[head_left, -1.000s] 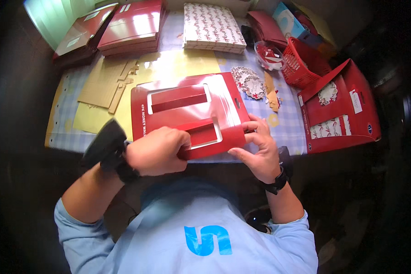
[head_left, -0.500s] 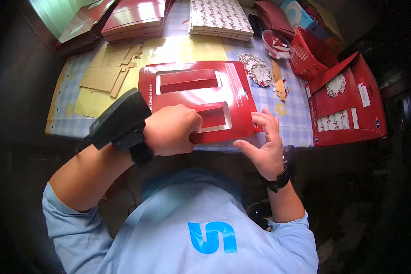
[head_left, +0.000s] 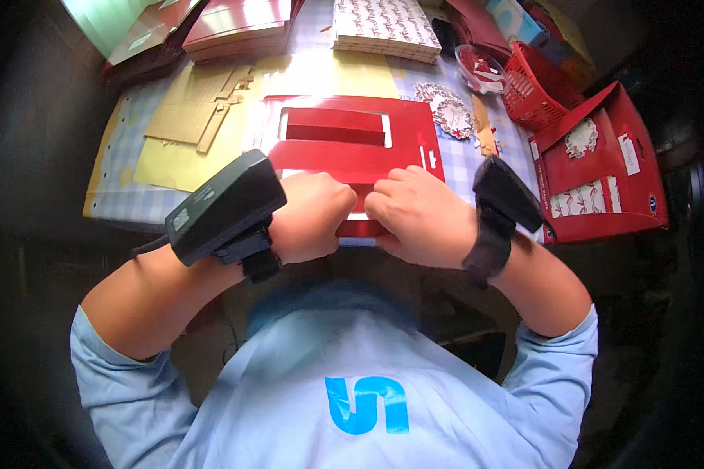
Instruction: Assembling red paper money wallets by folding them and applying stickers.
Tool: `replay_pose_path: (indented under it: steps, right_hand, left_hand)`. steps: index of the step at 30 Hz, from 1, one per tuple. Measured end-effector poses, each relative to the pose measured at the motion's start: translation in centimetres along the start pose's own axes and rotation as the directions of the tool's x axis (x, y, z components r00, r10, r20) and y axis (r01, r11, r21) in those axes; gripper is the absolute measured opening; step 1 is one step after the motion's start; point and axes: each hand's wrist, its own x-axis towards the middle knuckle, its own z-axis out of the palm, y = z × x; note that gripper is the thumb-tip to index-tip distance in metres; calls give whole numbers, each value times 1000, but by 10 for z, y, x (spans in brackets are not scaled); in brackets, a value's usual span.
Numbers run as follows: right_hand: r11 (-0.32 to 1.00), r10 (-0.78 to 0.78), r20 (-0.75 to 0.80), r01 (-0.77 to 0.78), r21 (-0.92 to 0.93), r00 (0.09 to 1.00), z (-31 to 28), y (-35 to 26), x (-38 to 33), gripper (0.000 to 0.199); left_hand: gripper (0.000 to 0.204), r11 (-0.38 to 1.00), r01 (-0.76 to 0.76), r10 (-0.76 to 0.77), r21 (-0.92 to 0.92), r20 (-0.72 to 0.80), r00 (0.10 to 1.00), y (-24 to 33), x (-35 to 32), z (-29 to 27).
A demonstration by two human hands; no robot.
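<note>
A flat red cardboard sheet (head_left: 352, 152) with rectangular cut-out windows lies on the table in front of me. My left hand (head_left: 309, 215) and my right hand (head_left: 414, 215) are both closed on its near edge, knuckles up and almost touching each other. Each wrist carries a black boxy device. The near window of the sheet is mostly hidden by my hands.
Tan cardboard pieces (head_left: 192, 117) lie at the left on a yellow sheet. Stacks of red flat boxes (head_left: 238, 23) and patterned sheets (head_left: 383, 27) sit at the back. A red basket (head_left: 536, 94), an open red box (head_left: 602, 168) and paper cut-outs (head_left: 446, 105) are at the right.
My right hand has moved in from the sheet's right corner to the middle of its near edge, beside my left hand. The view has tipped closer to the sheet.
</note>
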Motion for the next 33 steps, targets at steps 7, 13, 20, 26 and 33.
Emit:
replay_pose_path:
  steps: [7, 13, 20, 26, 33]
  right_hand:
    - [970, 162, 491, -230, 81, 856, -14, 6, 28, 23]
    - [965, 158, 523, -244, 100, 838, -19, 7, 34, 26]
    - [960, 137, 526, -244, 139, 839, -19, 11, 33, 24]
    - [980, 107, 444, -170, 104, 889, -13, 14, 32, 20]
    - [955, 156, 619, -277, 104, 770, -26, 14, 46, 30]
  left_hand:
    - [19, 980, 31, -31, 197, -4, 1000, -2, -2, -5]
    - [22, 995, -78, 68, 63, 142, 988, -17, 5, -15]
    - [20, 997, -31, 13, 73, 241, 970, -13, 12, -22]
    - [20, 990, -85, 55, 110, 249, 967, -13, 17, -28]
    - [25, 972, -126, 58, 200, 311, 948, -15, 28, -31]
